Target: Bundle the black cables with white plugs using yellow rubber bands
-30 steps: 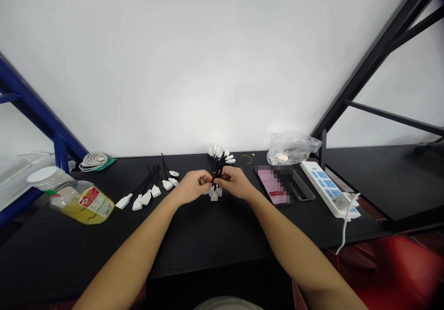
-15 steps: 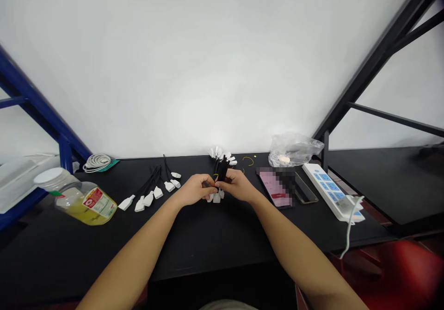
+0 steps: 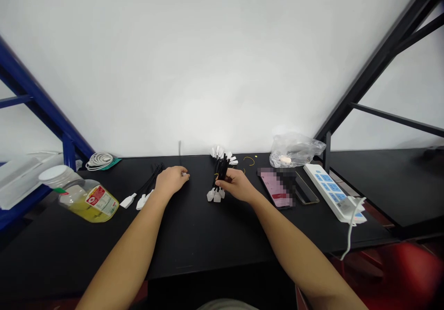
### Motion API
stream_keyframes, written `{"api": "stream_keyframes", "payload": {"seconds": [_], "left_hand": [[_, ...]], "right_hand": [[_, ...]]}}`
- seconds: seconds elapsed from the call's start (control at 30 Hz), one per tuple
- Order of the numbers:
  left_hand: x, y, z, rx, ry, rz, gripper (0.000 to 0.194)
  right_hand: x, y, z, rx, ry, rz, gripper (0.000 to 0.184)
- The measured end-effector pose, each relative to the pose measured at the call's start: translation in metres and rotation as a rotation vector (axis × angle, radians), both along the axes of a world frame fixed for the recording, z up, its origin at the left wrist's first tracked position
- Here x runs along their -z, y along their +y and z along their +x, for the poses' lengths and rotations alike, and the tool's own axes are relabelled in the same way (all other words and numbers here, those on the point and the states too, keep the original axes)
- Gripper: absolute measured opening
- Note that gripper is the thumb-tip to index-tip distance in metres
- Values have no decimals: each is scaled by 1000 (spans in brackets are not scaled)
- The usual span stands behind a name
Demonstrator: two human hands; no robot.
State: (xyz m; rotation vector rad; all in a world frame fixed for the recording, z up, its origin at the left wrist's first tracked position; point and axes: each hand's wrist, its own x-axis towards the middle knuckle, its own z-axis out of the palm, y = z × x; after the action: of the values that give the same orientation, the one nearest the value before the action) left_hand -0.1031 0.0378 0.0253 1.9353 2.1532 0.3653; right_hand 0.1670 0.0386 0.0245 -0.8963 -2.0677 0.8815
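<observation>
And it's the right hand point(image 3: 236, 184), nearer, pinching the bundle point(image 3: 223, 166) over the desk point(image 3: 194, 236), its length running away from the body, while the left hand point(image 3: 171, 180), well to the left, has fingertips closed on a blurred lead point(image 3: 179, 148) pointing likewise.

1. Between the forearms, the front of the black table point(image 3: 197, 236) is bare, leaving a wide way through.
2. A bare gap also separates the left hand point(image 3: 171, 180) from the cable bundle point(image 3: 219, 169).
3. The right hand point(image 3: 236, 184) blocks the bundle's right side.
4. Farther right, a pink-screened phone point(image 3: 272, 185), a dark phone point(image 3: 305, 189) and a power strip point(image 3: 333, 192) crowd together.
5. On the left, a jar point(image 3: 88, 203) and loose cables point(image 3: 148, 182) obstruct.
6. Behind everything, a white wall point(image 3: 222, 69) bars passage.
</observation>
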Motion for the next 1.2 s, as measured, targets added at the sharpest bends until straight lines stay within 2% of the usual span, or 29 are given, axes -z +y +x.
{"api": "stream_keyframes", "payload": {"seconds": [0.13, 0.2, 0.3, 0.37, 0.5, 0.57, 0.67, 0.83, 0.93, 1.07, 1.2], "left_hand": [[-7, -10, 25, 147, -243, 161, 27], [-10, -17, 37, 238, -307, 161, 27], [-14, -27, 50, 396, -266, 102, 21], [-17, -33, 55, 457, -187, 103, 14], [-21, -35, 56, 470, -52, 207, 5], [-19, -32, 54, 478, -20, 249, 10], [-12, -28, 52, 513, -27, 228, 13], [-3, -30, 56, 639, -233, 128, 13], [-8, -34, 57, 658, -407, 69, 14], [-17, -36, 56, 691, -583, 5, 26], [-15, -35, 62, 736, -652, -40, 37]], "right_hand": [[1, 0, -1, 13, 21, -5, 19], [1, 0, -2, 26, 29, -9, 18], [0, -1, -3, 49, 33, -1, 18], [-1, -2, -3, 54, 36, 5, 19], [-1, -2, -3, 43, 33, -2, 19], [-1, -2, -3, 45, 37, -11, 19], [1, -1, -3, 51, 44, -17, 19], [4, 0, -3, 60, 33, 2, 20], [3, 0, -2, 49, 34, 2, 19], [1, -1, -2, 24, 48, 4, 16], [0, -3, -3, 8, 62, 32, 14]]}}
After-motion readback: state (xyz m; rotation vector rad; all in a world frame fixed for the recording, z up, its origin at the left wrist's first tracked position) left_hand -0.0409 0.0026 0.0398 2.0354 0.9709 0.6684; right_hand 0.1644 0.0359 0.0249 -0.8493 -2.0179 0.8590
